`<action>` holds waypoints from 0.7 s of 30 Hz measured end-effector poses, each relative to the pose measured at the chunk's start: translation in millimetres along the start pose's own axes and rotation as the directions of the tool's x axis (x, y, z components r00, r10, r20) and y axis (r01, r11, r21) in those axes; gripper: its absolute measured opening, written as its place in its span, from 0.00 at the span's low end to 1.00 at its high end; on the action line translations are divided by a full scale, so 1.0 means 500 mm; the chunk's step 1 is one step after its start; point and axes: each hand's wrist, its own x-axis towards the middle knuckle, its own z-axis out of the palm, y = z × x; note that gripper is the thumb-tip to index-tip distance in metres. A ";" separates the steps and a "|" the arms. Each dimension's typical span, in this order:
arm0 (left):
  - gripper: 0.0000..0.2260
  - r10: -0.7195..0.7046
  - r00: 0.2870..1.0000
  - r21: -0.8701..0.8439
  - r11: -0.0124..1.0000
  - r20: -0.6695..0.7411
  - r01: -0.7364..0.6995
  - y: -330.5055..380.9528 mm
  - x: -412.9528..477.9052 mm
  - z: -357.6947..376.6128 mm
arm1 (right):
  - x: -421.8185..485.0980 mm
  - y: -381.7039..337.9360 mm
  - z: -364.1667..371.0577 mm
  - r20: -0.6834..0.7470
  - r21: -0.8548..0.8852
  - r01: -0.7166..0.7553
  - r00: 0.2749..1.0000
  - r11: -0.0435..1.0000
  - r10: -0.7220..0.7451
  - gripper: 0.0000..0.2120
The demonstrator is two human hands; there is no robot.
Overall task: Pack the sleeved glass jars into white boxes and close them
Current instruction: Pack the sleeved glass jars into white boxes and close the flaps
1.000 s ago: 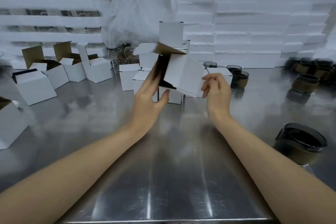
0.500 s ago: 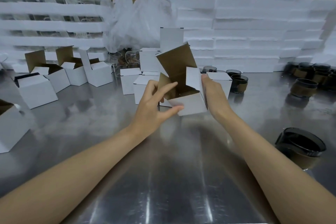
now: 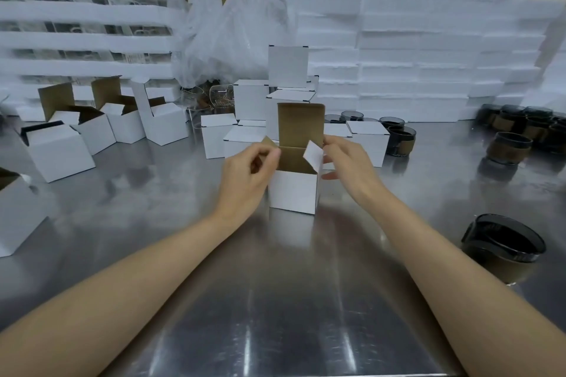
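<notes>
A small white box (image 3: 293,193) stands upright on the steel table (image 3: 275,300), its brown-lined lid raised at the back. My left hand (image 3: 245,174) pinches the box's left side flap. At the right side flap is my right hand (image 3: 349,162), fingers curled on the flap's edge. A dark glass jar with a brown sleeve (image 3: 502,249) lies tilted at the near right. Several more sleeved jars (image 3: 508,148) stand at the far right, and two (image 3: 399,139) behind the box.
Open white boxes (image 3: 58,150) sit at the left, closed ones (image 3: 219,135) stacked behind the middle. White foam slabs (image 3: 413,49) form a wall at the back. A crumpled plastic bag (image 3: 232,24) rises at the back centre.
The box was held tilted in the air; it now stands upright on the table with its lid up. Both hands moved to its side flaps.
</notes>
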 end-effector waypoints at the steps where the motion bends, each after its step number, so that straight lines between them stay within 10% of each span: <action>1: 0.04 -0.052 0.999 -0.046 0.998 -0.012 0.051 0.002 0.000 0.000 | 0.000 0.001 -0.004 0.012 0.053 -0.029 1.000 0.998 0.028 0.13; 5: 0.05 -0.114 0.992 -0.117 0.986 0.049 0.119 0.004 0.000 -0.002 | 0.000 -0.001 -0.001 0.103 -0.011 -0.010 0.995 1.000 0.011 0.33; 21: 0.08 -0.466 0.785 -0.245 0.772 0.408 0.586 -0.016 0.016 -0.006 | 0.020 0.048 -0.010 -0.185 0.033 -0.119 0.975 0.992 0.123 0.09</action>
